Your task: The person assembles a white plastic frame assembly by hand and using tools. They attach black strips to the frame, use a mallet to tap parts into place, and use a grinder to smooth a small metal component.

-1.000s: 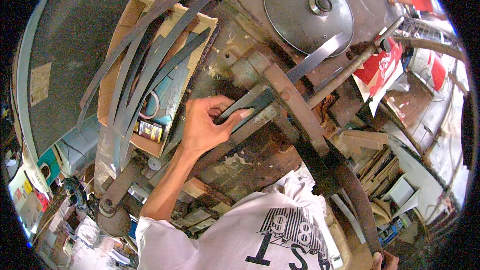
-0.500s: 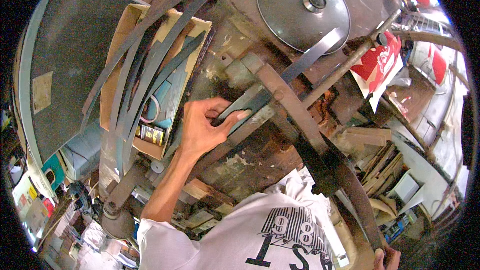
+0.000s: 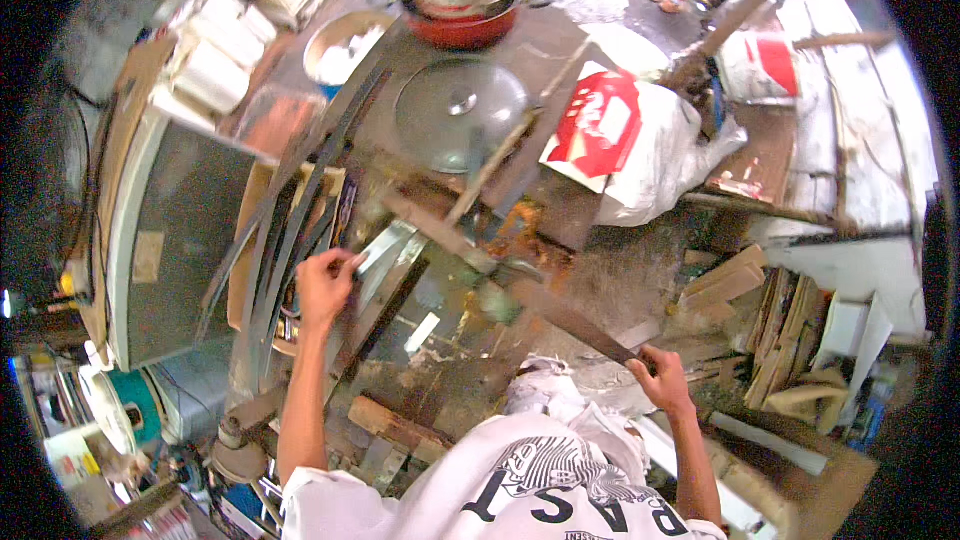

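While the left hand [image 3: 326, 287] pinches a flat, shiny grey metal strip [image 3: 384, 247] between thumb and fingers, the right hand [image 3: 661, 380] is wrapped around the near end of a long, flat, brown metal lever [image 3: 575, 322]. The strip slants away from the left hand toward the lever's far part; blur hides whether they touch. Left of the strip, long dark metal bands [image 3: 290, 245] lie across an open brown cardboard box [image 3: 243, 290]. Farther out are a round glass lid [image 3: 440, 125] and a red pot [image 3: 465, 32].
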Motion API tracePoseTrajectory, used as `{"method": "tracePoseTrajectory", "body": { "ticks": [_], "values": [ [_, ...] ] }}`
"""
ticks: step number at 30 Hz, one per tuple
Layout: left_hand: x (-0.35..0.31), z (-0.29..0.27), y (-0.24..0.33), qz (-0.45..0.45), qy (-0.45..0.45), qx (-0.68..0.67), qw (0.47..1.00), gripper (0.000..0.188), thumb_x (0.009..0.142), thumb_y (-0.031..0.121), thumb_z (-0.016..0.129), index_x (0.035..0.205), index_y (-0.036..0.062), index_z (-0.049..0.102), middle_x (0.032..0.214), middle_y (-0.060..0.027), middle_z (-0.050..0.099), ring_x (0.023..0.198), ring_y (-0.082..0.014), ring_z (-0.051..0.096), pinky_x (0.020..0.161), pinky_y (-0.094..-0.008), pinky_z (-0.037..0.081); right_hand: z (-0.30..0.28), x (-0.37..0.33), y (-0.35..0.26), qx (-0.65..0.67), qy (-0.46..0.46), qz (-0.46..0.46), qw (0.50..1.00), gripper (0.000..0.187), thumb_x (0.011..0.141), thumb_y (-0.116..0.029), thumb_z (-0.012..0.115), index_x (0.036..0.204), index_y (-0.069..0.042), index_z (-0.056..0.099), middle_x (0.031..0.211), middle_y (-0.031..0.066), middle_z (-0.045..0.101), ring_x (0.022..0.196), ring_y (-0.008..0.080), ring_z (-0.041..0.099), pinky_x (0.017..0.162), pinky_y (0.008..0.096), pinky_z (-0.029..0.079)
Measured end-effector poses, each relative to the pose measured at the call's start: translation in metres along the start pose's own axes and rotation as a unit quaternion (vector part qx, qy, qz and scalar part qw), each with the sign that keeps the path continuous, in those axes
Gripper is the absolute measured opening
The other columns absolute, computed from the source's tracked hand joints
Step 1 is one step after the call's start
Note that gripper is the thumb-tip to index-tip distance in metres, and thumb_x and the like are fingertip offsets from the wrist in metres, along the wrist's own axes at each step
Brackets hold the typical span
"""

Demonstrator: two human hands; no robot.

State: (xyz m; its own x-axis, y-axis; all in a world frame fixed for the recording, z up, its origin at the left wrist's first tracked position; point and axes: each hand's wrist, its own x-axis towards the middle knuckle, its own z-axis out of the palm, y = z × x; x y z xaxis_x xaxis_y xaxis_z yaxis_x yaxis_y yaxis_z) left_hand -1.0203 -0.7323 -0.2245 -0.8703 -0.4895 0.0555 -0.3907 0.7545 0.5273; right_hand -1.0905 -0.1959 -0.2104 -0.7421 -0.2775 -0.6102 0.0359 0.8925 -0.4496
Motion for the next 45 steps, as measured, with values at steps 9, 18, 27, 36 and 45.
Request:
{"method": "tracePoseTrajectory", "body": {
  "ticks": [9,18,27,36,45],
  "values": [
    [-0.105,-0.03,0.303,0.429,-0.051,-0.175,0.885,0.006,0.073,0.005,0.077,0.077,0.0072,0.074,0.075,-0.0089,0.072,0.07,-0.0233,0.07,0.068,-0.0314,0.053,-0.062,-0.173,-0.071,0.31,0.375,-0.282,0.827,0.046,0.07,-0.017,0.087,0.11,-0.005,0.07,0.104,0.0124,0.07,0.095,0.0232,0.066,0.081,0.0351,0.053],
    [-0.463,0.04,0.536,0.559,-0.537,-0.055,0.629,0.025,0.073,-0.007,0.077,0.096,0.0005,0.07,0.091,-0.009,0.071,0.084,-0.0173,0.064,0.073,-0.0271,0.051,0.121,-0.514,0.173,0.36,0.74,-0.07,0.563,0.014,0.083,-0.013,0.078,0.094,-0.005,0.075,0.079,0.0086,0.07,0.068,0.0163,0.066,0.063,0.0306,0.051],
    [-0.912,0.143,0.592,0.725,-0.689,-0.012,-0.005,0.035,0.074,-0.001,0.078,0.105,0.0042,0.064,0.104,-0.0146,0.068,0.092,-0.0213,0.066,0.081,-0.0336,0.055,0.385,-0.784,0.117,0.249,0.908,0.289,0.172,0.023,0.081,-0.007,0.078,0.104,-0.01,0.077,0.079,0.0095,0.072,0.065,0.0147,0.064,0.061,0.028,0.049],
    [-1.172,-0.034,0.357,0.622,-0.648,0.116,-0.424,0.017,0.075,-0.001,0.078,0.091,-0.0011,0.072,0.084,-0.0085,0.073,0.071,-0.0197,0.069,0.072,-0.0324,0.056,0.487,-0.81,-0.013,0.124,0.768,0.483,-0.402,0.019,0.083,-0.021,0.079,0.086,-0.002,0.075,0.076,0.002,0.071,0.067,0.0054,0.059,0.06,0.0248,0.048],
    [-1.346,-0.092,0.029,0.397,-0.643,0.279,-0.593,0.053,0.097,0.037,0.059,0.137,0.0045,0.049,0.14,-0.0116,0.053,0.133,-0.0241,0.046,0.107,-0.041,0.039,0.641,-0.813,-0.083,0.08,0.614,0.467,-0.632,0.026,0.092,-0.024,0.069,0.076,-0.005,0.064,0.069,-0.0027,0.058,0.063,0.0034,0.049,0.057,0.0221,0.037]
  ]
}}
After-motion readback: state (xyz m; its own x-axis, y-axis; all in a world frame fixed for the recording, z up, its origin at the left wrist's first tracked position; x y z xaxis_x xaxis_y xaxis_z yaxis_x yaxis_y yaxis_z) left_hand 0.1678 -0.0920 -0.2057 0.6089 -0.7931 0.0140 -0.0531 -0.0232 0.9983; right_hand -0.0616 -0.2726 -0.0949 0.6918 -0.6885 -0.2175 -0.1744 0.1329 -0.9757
